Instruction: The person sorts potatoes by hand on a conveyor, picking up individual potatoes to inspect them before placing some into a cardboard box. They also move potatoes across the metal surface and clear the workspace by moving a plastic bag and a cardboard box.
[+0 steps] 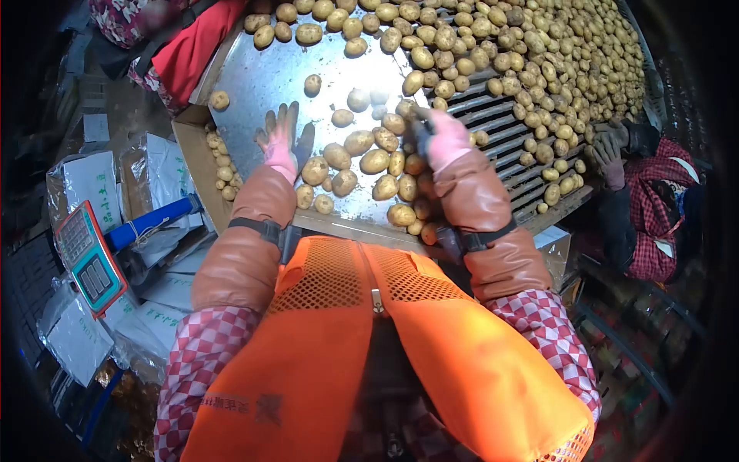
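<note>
My left hand (283,140), in a pink and dark glove, lies with spread fingers on the shiny metal sheet (254,85), just left of a loose group of potatoes (336,156). No potato is in its grasp. At the sheet's right edge is my right hand (442,138), gloved the same way. Its dark fingers are blurred and partly hidden against nearby potatoes (394,124), so I cannot make out a grip. More potatoes (386,187) lie between my hands and down to the near edge.
A large heap of potatoes (570,61) covers the slatted rack (489,108) on the right. A co-worker's gloved hand (608,158) reaches its right edge. Another person in red (196,58) is at upper left. A cardboard box (196,154) holds potatoes; a scale (90,258) stands left.
</note>
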Demonstrator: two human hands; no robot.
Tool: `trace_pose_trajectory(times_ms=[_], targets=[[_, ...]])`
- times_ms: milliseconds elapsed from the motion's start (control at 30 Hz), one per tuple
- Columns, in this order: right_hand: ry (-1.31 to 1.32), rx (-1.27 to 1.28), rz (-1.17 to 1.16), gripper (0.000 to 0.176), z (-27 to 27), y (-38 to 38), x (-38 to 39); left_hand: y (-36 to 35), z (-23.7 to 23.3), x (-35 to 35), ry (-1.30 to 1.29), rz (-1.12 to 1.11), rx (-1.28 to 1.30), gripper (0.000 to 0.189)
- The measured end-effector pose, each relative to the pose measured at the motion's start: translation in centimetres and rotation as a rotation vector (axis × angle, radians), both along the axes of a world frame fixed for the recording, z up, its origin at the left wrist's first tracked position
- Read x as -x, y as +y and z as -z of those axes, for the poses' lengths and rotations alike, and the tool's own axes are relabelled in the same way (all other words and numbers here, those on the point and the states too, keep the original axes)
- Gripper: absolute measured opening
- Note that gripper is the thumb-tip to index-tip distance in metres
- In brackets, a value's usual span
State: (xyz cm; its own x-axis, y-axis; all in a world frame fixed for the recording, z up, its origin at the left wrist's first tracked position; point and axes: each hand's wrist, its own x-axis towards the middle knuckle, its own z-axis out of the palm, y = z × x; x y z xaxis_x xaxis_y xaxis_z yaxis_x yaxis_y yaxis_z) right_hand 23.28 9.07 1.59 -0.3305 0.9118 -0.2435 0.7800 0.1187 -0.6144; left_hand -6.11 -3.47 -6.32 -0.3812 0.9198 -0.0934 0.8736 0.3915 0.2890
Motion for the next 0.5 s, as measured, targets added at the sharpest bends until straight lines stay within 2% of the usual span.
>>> trace_pose_trajectory(times_ms=[33,67,100,167,233,267,300,467,500], targets=[[-0.129,0.018,-0.095,0.032,-1.6,-0.7,2.1,-0.2,0.3,0.3,0.007,-0.007,-0.037,0.063],[-0.397,0.144,-0.159,0.033,-3.4,-0.9,3.7,-0.2,0.1,0.4,0.007,-0.010,-0.036,0.063],[-0.313,0.059,-0.098,0.035,-1.7,-2.0,3.6,-0.1,-0.2,0.3,-0.018,-0.010,-0.004,0.063],[-0.453,0.061,-0.105,0.041,-1.4,-2.8,4.4,-0.3,-0.2,0.5,-0.047,-0.014,0.032,0.063],[-0.317,0.310,0.091,0.045,-2.1,-2.3,4.3,-0.6,0.2,0.3,-0.074,-0.004,-0.058,0.063],[-0.465,0.124,-0.007,0.043,-2.1,-2.5,4.3,-0.6,0.1,0.3,-0.080,-0.007,-0.047,0.063],[-0.491,0.056,-0.058,0.039,-1.7,-2.3,4.6,-0.3,0.2,0.5,-0.084,-0.015,-0.055,0.063],[-0.407,0.290,0.012,0.037,0.0,-0.4,3.6,-1.1,0.1,0.8,-0.177,0.018,-0.105,0.060],[-0.290,0.281,0.062,0.033,0.4,-0.3,3.4,-1.2,0.2,1.0,-0.207,0.036,-0.115,0.059]])
